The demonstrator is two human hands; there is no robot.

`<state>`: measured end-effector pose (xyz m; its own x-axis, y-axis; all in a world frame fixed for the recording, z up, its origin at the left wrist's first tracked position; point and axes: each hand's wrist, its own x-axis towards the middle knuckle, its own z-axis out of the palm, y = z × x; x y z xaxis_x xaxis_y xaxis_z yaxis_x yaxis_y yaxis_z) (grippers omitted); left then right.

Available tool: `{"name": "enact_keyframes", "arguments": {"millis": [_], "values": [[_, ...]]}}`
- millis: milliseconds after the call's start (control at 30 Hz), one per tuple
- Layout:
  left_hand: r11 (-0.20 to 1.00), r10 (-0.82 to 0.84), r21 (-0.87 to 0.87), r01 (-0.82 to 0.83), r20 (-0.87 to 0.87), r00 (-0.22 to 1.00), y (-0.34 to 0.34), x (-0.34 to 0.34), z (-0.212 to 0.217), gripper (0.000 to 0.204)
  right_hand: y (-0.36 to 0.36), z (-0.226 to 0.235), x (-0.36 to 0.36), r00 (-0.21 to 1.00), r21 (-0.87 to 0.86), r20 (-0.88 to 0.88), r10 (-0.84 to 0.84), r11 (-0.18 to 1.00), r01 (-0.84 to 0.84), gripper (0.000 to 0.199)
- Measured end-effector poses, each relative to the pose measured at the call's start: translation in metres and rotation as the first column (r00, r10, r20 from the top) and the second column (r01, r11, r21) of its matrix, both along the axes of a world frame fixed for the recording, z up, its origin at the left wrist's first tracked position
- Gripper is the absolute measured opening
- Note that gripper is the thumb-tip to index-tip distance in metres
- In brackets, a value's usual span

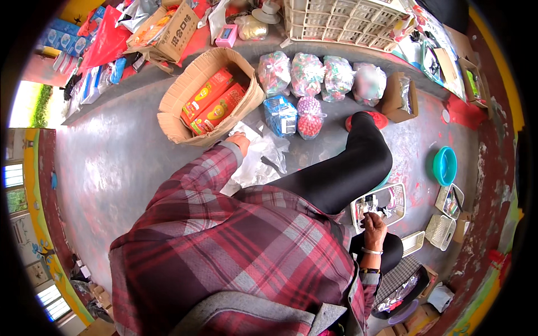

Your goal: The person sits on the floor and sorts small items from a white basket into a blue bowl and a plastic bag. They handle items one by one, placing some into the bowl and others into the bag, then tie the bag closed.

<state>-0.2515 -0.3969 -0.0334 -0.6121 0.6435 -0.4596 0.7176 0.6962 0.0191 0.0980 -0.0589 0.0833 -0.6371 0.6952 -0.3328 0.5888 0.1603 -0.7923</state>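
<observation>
The carton (168,126) sits on the floor (112,162), packs (207,95) inside it. Just off its near right corner lies a plastic sheet (255,168), with the left fingers (242,137) at its edge. To the carton's right I count four bags (307,74) in a row, two bundles (280,115) before them and a small box (394,98) ending the row. Behind the carton, on a ledge (221,45), stand another box (180,31) and, farther right, a crate (342,28). Well right of the carton and nearer the person, the right fingers (368,219) are by a basket (402,204); a basin (445,166) stands farther right.
</observation>
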Motion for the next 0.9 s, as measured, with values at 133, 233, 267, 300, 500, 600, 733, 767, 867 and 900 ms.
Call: {"name": "enact_keyframes", "arguments": {"millis": [133, 233, 267, 300, 500, 600, 733, 767, 867, 900], "values": [[0.991, -0.132, -0.006, 0.133, 0.088, 0.987, 0.003, -0.007, 0.019, 0.015, 0.000, 0.004, 0.003, 0.999, 0.045, 0.009, 0.034, 0.998, -0.034, 0.015], [0.993, -0.111, -0.016, 0.121, 0.284, 0.952, -0.002, -0.021, 0.030, 0.016, 0.000, 0.005, 0.006, 0.998, 0.061, 0.006, 0.058, 0.996, -0.058, 0.014], [0.990, -0.138, 0.005, 0.144, 0.321, 0.937, -0.013, -0.023, 0.022, 0.013, 0.000, 0.003, 0.006, 0.997, 0.077, 0.004, 0.082, 0.994, -0.082, 0.014], [0.989, -0.112, 0.129, 0.073, 0.320, 0.941, -0.020, -0.029, 0.018, 0.012, 0.000, 0.005, 0.005, 0.997, 0.061, -0.004, 0.073, 0.996, -0.072, 0.014], [0.946, 0.295, -0.021, -0.323, 0.466, 0.834, -0.017, -0.033, 0.057, 0.010, -0.007, 0.014, 0.011, 0.996, 0.123, 0.014, 0.090, 0.988, -0.091, 0.013], [0.981, 0.151, 0.091, -0.174, 0.217, 0.965, -0.018, -0.026, 0.057, 0.014, -0.002, 0.018, 0.005, 0.995, 0.106, -0.009, 0.097, 0.990, -0.095, 0.014], [0.999, -0.041, 0.038, 0.035, 0.162, 0.986, -0.022, -0.034, 0.036, 0.017, -0.003, 0.005, 0.011, 0.994, 0.086, 0.003, 0.108, 0.990, -0.108, 0.015], [0.986, 0.034, 0.155, -0.064, 0.192, 0.981, -0.014, -0.028, 0.043, 0.016, -0.005, 0.014, 0.009, 0.997, 0.060, 0.009, 0.082, 0.995, -0.082, 0.015], [0.941, 0.025, 0.317, -0.117, 0.281, 0.960, 0.003, -0.030, 0.061, 0.016, -0.007, 0.023, 0.008, 0.998, 0.076, -0.033, 0.052, 0.996, -0.050, 0.014], [0.967, -0.085, 0.257, 0.001, 0.318, 0.944, 0.002, -0.028, 0.057, 0.017, -0.003, 0.021, 0.008, 0.996, 0.093, -0.003, 0.092, 0.991, -0.091, 0.014]]}}
